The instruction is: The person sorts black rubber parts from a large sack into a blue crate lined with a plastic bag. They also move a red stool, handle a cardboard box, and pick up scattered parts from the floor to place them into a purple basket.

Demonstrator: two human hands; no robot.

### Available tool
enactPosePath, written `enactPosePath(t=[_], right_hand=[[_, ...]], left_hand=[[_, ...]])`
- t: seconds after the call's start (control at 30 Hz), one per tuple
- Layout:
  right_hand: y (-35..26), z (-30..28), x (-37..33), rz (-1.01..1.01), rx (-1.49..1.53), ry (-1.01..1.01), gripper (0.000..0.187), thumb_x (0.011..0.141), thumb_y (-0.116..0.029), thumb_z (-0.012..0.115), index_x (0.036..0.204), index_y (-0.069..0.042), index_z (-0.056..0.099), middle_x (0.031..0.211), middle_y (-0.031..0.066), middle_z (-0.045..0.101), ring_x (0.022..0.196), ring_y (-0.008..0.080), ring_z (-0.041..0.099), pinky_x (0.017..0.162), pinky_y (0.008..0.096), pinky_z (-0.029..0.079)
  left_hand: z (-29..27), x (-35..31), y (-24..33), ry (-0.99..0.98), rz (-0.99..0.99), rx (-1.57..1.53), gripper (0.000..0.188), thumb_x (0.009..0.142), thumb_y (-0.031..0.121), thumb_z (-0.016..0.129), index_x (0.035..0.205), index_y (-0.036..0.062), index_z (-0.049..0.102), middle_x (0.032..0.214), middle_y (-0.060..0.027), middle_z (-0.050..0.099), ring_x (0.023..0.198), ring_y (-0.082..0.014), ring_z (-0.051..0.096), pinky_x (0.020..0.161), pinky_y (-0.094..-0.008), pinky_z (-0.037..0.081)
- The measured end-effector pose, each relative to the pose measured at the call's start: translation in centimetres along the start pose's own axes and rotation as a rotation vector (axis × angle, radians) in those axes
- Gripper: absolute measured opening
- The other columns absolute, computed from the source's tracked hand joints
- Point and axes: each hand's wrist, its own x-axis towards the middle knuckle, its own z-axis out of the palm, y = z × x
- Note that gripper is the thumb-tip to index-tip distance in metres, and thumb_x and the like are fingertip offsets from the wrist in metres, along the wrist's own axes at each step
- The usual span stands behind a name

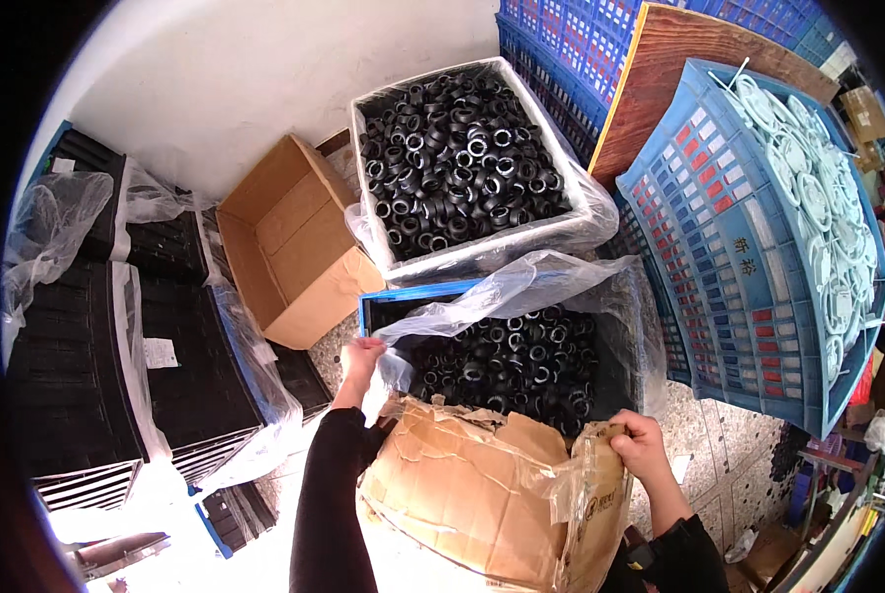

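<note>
Landmark: blue crate [368, 308] lined with a clear plastic bag [521, 287], part-full of black rubber rings [506, 361], centre of view

Left hand [360, 358] at the crate's near-left corner, fingers closed pinching the bag's edge there; dark sleeve runs down to the lower edge. Right hand [640, 445] just below the crate's near-right side, fingers curled gripping the top edge of a torn cardboard box [482, 494] wrapped in clear film. That box sits directly in front of the crate, touching its near side and covering the near rim; loose bag plastic drapes over the crate's far rim and hides some rings

Behind the crate: white bin [482, 247], bag-lined, heaped with the same black rings, touching or just beside the crate's far side. Left of the crate: open empty cardboard carton [284, 247], tilted. Further left: stacks of black trays [77, 356] under plastic sheeting. Right of the crate: big blue perforated crate [729, 247] standing tilted, holding white ring parts [823, 217]. Behind that, a brown board [679, 69] leaning on stacked blue crates [571, 40]. Speckled floor [719, 435] on the crate's right
</note>
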Motion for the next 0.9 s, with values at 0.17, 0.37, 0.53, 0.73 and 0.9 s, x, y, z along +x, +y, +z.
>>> enactPosePath(t=[0.17, 0.37, 0.53, 0.73, 0.9], right_hand=[[0.0, -0.2, 3.3, 0.034, -0.068, 0.069, 0.021, 0.084, -0.024, 0.057, 0.079, -0.004, 0.054, 0.071, -0.0056, 0.051, 0.067, 0.0042, 0.044, 0.061, 0.0204, 0.038], [0.7, -2.5, 6.1, 0.085, -0.014, 0.118, 0.030, 0.087, -0.035, 0.056, 0.078, -0.006, 0.054, 0.071, -0.0073, 0.047, 0.066, 0.0030, 0.040, 0.060, 0.0202, 0.036], [1.5, -2.7, 6.7, 0.121, 0.011, 0.095, 0.030, 0.088, -0.035, 0.053, 0.079, -0.006, 0.054, 0.073, -0.0069, 0.048, 0.068, 0.0033, 0.042, 0.062, 0.0209, 0.038], [3.9, -3.3, 7.3, 0.074, -0.150, 0.154, 0.033, 0.091, -0.035, 0.048, 0.090, -0.004, 0.058, 0.083, -0.0044, 0.054, 0.077, 0.0048, 0.045, 0.071, 0.0212, 0.039], [2.4, -1.0, 8.4, 0.097, -0.350, 0.173, 0.045, 0.092, -0.041, 0.038, 0.111, -0.003, 0.054, 0.106, 0.0055, 0.054, 0.100, 0.0139, 0.047, 0.088, 0.0279, 0.035]], left_hand=[[-9.3, 1.9, -4.1, 0.719, 0.147, -0.171, 0.017, 0.074, 0.005, 0.059, 0.091, 0.0024, 0.062, 0.077, -0.0051, 0.062, 0.062, -0.0122, 0.055, 0.064, -0.0259, 0.046], [-16.4, -0.2, -2.1, 0.347, -0.259, -0.471, 0.028, 0.080, 0.027, 0.056, 0.092, 0.0026, 0.064, 0.080, -0.0053, 0.063, 0.075, -0.0149, 0.057, 0.070, -0.0283, 0.045], [-13.8, -7.5, -0.3, -0.046, -0.133, 0.034, 0.101, 0.076, 0.053, 0.058, 0.140, 0.0193, -0.012, 0.144, -0.0202, -0.009, 0.134, -0.0325, 0.001, 0.106, -0.0420, 0.012], [-10.8, -21.6, -19.5, -0.574, -0.531, -0.650, 0.071, 0.087, 0.048, 0.043, 0.140, 0.0174, 0.007, 0.141, -0.0127, 0.026, 0.131, -0.0266, 0.022, 0.102, -0.0497, 0.019], [-5.7, -26.3, -20.0, -0.539, -0.639, -1.191, 0.056, 0.085, 0.045, 0.039, 0.131, 0.0132, 0.036, 0.134, -0.0038, 0.040, 0.124, -0.0251, 0.033, 0.101, -0.0429, 0.027]])
